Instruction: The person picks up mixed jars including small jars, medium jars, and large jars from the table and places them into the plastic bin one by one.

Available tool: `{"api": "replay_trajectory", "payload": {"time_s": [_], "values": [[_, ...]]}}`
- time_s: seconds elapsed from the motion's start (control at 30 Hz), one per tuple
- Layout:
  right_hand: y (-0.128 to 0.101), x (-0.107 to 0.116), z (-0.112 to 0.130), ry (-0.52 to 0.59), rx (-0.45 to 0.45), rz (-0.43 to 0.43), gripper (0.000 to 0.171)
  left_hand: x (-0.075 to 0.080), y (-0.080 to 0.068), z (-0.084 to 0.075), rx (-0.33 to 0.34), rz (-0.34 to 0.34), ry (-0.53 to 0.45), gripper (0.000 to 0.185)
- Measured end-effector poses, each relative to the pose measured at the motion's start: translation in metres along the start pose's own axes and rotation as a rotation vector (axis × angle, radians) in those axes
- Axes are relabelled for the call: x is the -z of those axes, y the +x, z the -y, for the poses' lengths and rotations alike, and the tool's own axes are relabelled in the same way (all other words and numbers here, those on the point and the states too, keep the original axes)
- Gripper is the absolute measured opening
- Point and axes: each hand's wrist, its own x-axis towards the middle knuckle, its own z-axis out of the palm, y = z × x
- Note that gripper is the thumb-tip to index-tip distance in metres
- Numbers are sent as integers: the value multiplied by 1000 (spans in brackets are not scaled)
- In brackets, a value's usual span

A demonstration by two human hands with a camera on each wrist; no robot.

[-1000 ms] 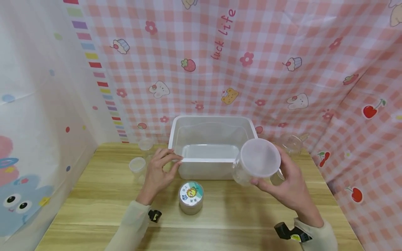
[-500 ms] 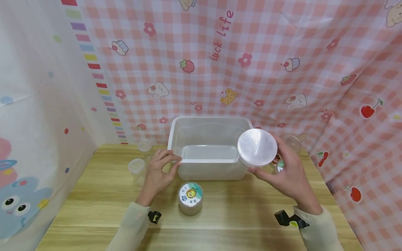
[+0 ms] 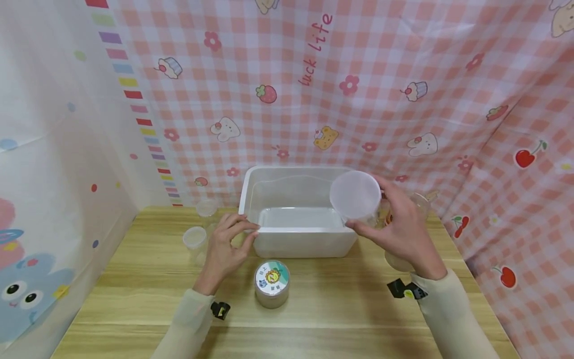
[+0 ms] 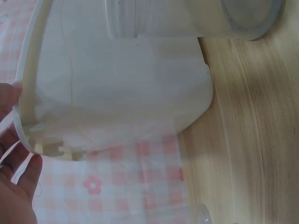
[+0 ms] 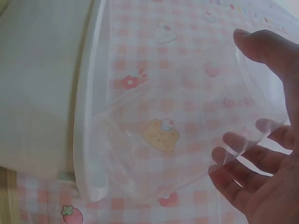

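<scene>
My right hand (image 3: 401, 227) grips a clear plastic jar (image 5: 187, 126) with a white lid (image 3: 356, 195), thumb on one side and fingers round the other. In the head view the jar is over the right end of a white plastic bin (image 3: 305, 244); the right wrist view shows its clear end close by the bin's rim (image 5: 86, 116). At the bin's front left corner, my left hand (image 3: 228, 249) pinches the rim. A round jar (image 3: 272, 285) with a sunflower label on top stands on the table before the bin.
Two small clear containers with pale lids, one nearer (image 3: 195, 238) and one farther (image 3: 206, 208), stand left of the bin. More clear containers (image 3: 421, 202) are at the right, partly hidden by my right hand. A checked pink cloth (image 3: 287, 114) hangs close behind the bin.
My right hand has moved the jar left and away from me, from beside the bin's right front corner to over its right end. The left hand keeps its place on the rim.
</scene>
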Motion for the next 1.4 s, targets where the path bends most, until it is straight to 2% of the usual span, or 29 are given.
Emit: {"api": "replay_trajectory", "payload": {"time_s": [0.37,0.5,0.7,0.8,1.0,1.13,1.4], "values": [[20,-12,-8,-41,103,51,99,0,0,1,5,3,-13,9],[25,-16,-8,-108,142,67,98,0,1,1,4,0,-16,9],[29,-24,-10,-205,271,62,96,1,1,0,-3,-3,-4,10],[31,-29,-10,-239,306,68,96,1,1,-1,5,1,2,9],[31,-35,-11,-245,258,139,105,0,0,0,3,-1,2,9],[28,-35,-11,-235,210,181,105,0,0,0,-5,-6,-5,12],[19,-36,-12,-184,158,200,103,-2,-1,1,-2,-13,-13,11]]}}
